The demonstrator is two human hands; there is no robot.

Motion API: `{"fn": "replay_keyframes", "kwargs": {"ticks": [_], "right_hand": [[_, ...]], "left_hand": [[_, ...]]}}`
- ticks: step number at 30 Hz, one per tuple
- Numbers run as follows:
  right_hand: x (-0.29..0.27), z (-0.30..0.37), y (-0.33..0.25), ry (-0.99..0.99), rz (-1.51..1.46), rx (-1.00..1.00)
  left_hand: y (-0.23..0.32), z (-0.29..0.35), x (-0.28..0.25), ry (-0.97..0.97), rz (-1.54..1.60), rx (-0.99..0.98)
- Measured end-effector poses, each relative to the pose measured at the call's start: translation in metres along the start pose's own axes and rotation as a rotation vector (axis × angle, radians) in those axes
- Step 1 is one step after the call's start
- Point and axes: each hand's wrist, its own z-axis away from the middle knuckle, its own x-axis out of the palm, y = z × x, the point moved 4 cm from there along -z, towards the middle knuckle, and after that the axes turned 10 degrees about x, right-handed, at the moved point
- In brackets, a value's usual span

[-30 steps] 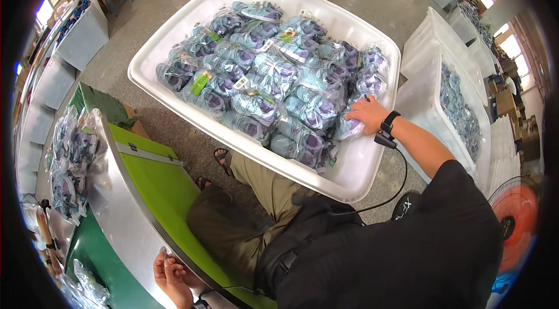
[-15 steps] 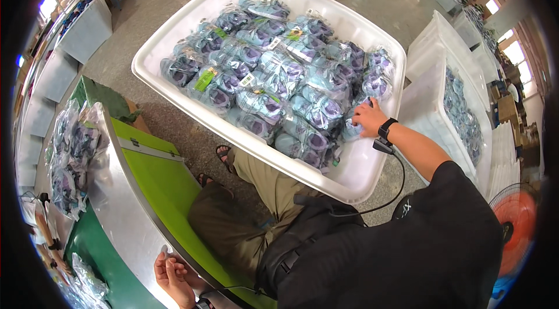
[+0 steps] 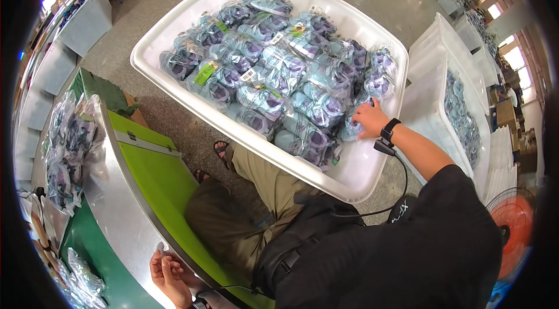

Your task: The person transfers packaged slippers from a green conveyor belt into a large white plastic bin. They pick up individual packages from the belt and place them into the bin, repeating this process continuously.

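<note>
My right hand [image 3: 368, 118] reaches into a large white tub [image 3: 174, 85] and closes on one clear bag of pale blue and purple shoes [image 3: 351, 130] at the tub's near right. The tub is piled with several more such bagged shoes [image 3: 273, 70]. My left hand [image 3: 169, 271] rests on the metal edge of the table [image 3: 116, 204] at the bottom left, fingers loosely curled, holding nothing that I can see. A black wrist device with a cable sits on my right wrist [image 3: 388, 133].
A green table with a steel rim [image 3: 145, 175] curves along my left, with more bagged shoes [image 3: 67, 146] on it. A second white tub [image 3: 460, 111] of bags stands to the right. An orange fan [image 3: 512, 222] is at the far right. White bins [image 3: 87, 15] line the upper left.
My right hand has shifted slightly toward the near right of the pile and settled on a bag. The left hand stays at the table edge.
</note>
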Motion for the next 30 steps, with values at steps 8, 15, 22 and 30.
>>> {"fn": "replay_keyframes", "kwargs": {"ticks": [8,15,22,30], "right_hand": [[-0.01,0.015,-0.023,0.068,-0.021,-0.068],[-0.012,0.027,-0.031,0.077,-0.053,-0.077],[-0.02,0.029,-0.037,0.119,-0.046,-0.154],[-0.02,0.034,-0.048,0.264,-0.242,-0.32]], "left_hand": [[-0.001,-0.003,-0.006,0.009,0.043,-0.027],[-0.004,-0.004,-0.007,-0.01,0.066,-0.031],[-0.006,-0.001,-0.004,-0.015,0.084,-0.05],[0.011,-0.015,-0.003,-0.076,0.229,-0.141]]}}
